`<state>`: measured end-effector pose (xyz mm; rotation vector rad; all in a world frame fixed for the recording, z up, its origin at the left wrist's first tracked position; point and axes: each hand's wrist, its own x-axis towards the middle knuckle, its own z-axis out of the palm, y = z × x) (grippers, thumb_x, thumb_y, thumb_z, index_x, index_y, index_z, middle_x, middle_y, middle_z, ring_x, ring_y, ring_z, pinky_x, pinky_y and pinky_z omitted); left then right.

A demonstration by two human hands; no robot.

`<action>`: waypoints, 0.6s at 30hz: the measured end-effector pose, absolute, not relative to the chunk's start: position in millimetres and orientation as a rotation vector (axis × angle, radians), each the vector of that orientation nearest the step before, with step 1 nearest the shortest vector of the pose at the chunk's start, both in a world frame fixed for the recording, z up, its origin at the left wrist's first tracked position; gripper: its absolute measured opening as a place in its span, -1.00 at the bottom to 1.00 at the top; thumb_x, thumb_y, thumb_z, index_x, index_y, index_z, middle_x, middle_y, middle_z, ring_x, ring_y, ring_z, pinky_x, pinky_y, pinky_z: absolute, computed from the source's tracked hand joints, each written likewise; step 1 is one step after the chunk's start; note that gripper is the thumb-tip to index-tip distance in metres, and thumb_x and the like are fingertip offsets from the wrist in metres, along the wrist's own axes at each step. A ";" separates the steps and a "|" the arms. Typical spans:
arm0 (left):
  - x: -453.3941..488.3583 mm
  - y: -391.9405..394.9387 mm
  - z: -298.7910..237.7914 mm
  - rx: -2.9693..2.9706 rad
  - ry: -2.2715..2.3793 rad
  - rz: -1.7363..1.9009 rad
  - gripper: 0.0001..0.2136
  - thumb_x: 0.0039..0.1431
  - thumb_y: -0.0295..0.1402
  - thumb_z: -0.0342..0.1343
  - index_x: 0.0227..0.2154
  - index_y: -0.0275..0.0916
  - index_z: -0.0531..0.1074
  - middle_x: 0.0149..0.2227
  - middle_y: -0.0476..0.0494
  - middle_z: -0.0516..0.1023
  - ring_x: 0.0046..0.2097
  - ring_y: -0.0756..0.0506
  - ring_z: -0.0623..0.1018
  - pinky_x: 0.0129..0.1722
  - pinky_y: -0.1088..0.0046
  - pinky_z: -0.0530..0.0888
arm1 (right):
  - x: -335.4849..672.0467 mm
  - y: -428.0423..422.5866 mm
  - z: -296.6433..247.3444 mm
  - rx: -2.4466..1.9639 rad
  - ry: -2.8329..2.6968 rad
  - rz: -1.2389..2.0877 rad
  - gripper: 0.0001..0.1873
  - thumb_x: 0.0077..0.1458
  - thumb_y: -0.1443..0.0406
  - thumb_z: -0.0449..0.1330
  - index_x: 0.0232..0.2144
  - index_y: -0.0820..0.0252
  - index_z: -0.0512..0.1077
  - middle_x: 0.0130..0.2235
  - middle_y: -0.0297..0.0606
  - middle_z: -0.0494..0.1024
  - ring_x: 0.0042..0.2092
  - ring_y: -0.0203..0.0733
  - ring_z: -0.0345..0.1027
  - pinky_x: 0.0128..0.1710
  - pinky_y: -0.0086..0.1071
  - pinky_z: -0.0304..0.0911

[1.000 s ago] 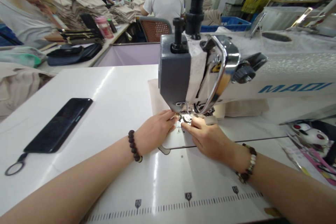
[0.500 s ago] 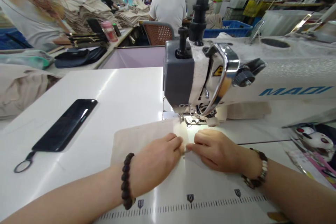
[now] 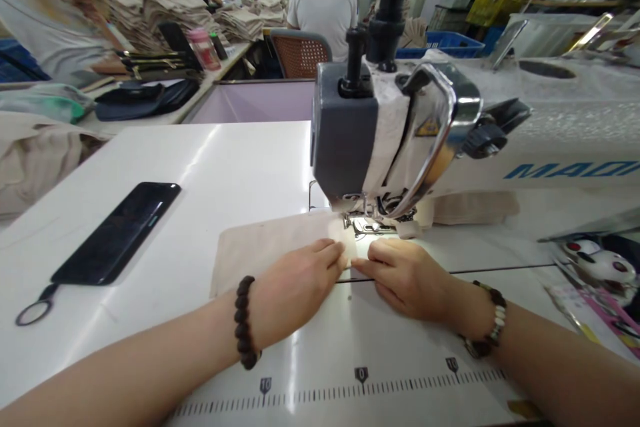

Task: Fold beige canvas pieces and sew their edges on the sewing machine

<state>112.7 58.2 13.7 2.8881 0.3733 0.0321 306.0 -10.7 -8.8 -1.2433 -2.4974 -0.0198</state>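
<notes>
A beige fabric piece [image 3: 265,247] lies flat on the white table, its right edge running to the lit presser foot [image 3: 370,225] of the sewing machine [image 3: 345,133]. My left hand [image 3: 300,293] rests over the fabric, fingers together and bent, gripping it near that edge. Close by on the right, my right hand [image 3: 410,277] has its fingers curled, with the index fingertip and thumb at the fabric's near corner. The two hands' fingertips almost meet just in front of the presser foot. My left palm hides part of the fabric.
A black phone [image 3: 117,233] with a ring strap lies to the left. Ruler marks [image 3: 360,380] run along the table's near side. At right are a cartoon-faced pouch [image 3: 600,260] and scissors. Beyond the table, a person in white [image 3: 323,3] sits on a chair.
The fabric has slid forward toward the presser foot, and its near end sits closer to the machine. Both hands have moved slightly forward with it. The view has shifted a little.
</notes>
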 end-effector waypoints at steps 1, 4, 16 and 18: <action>113.1 60.8 12.7 2.887 0.374 0.043 -0.79 0.20 -0.58 -0.17 -0.22 -0.31 0.34 -0.17 -0.19 0.43 -0.06 -0.09 0.41 -0.07 0.37 0.43 | 305.9 -9.7 -9.1 -1.270 -2.489 -0.003 -0.67 0.16 0.41 -0.14 -0.30 0.26 0.44 -0.48 -0.26 0.33 -0.45 -0.25 0.12 -0.46 -0.36 0.03; 114.0 68.9 9.1 2.893 0.390 0.088 -0.78 0.18 -0.60 -0.15 -0.19 -0.34 0.33 -0.12 -0.22 0.41 -0.01 -0.10 0.39 -0.03 0.36 0.42 | 305.2 -6.5 -9.0 -1.332 -2.449 0.018 -0.69 0.12 0.42 -0.10 -0.23 0.29 0.42 -0.44 -0.23 0.37 -0.41 -0.24 0.18 -0.42 -0.39 0.10; 123.2 95.0 -5.0 2.890 0.462 0.258 -0.76 0.23 -0.57 -0.18 -0.10 -0.36 0.29 -0.04 -0.22 0.39 0.09 -0.05 0.32 0.11 0.41 0.28 | 302.7 -0.3 -12.3 -1.543 -2.364 -0.075 -0.62 -0.01 0.49 -0.01 -0.12 0.29 0.38 -0.22 -0.09 0.47 -0.23 -0.17 0.32 -0.37 -0.41 0.22; 122.8 96.1 -3.1 2.894 0.455 0.268 -0.75 0.24 -0.56 -0.21 -0.09 -0.41 0.29 -0.08 -0.25 0.40 0.06 -0.06 0.34 0.08 0.41 0.31 | 302.1 -0.3 -12.0 -1.539 -2.358 -0.084 -0.61 -0.03 0.50 -0.02 -0.12 0.29 0.38 -0.22 -0.10 0.48 -0.23 -0.17 0.32 -0.36 -0.42 0.22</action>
